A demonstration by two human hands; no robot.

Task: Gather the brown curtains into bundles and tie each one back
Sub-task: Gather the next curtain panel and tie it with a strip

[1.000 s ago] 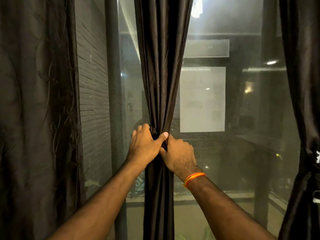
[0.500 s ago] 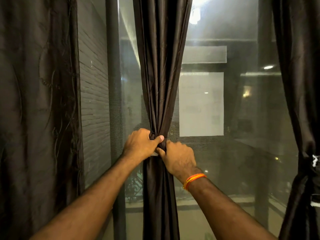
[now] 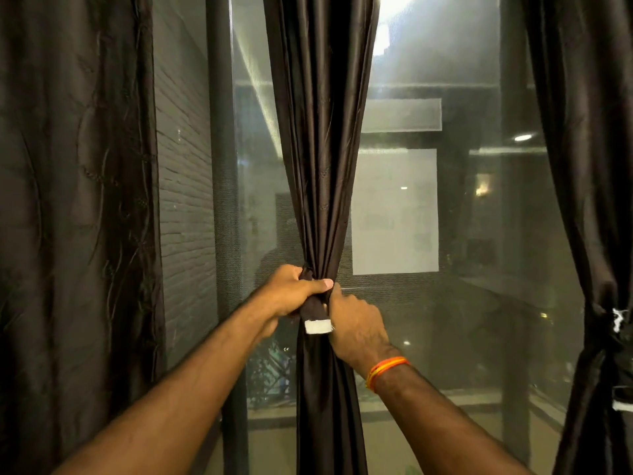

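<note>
- The middle curtain [image 3: 322, 166] — long, shiny, dark brown cloth — is hanging in front of the big glass window [image 3: 462, 234]. It is being squeezed into one thin bundle so a tie can go round it.
- The left hand [image 3: 291, 291] is wrapping its fingers round the bundle, with the thumb lying across the front. I think this is stopping the folds from spreading out.
- The right hand [image 3: 356, 323], with an orange thread band [image 3: 387, 366] on its wrist, is curling its fingers tight on the bundle's right side. I cannot tell if it is pinching the tie too.
- The tie strap [image 3: 317, 318], a short dark brown cloth band with a white end, is hanging down between the two hands.
- The right curtain [image 3: 609, 200], made of the same brown cloth, is looking tied already. The left curtain [image 3: 75, 200] is hanging loose.
- Half a second back, only a tiny pale bit of the strap was peeking out — now its white end is showing fully. Both hands are staying at the same spot.
</note>
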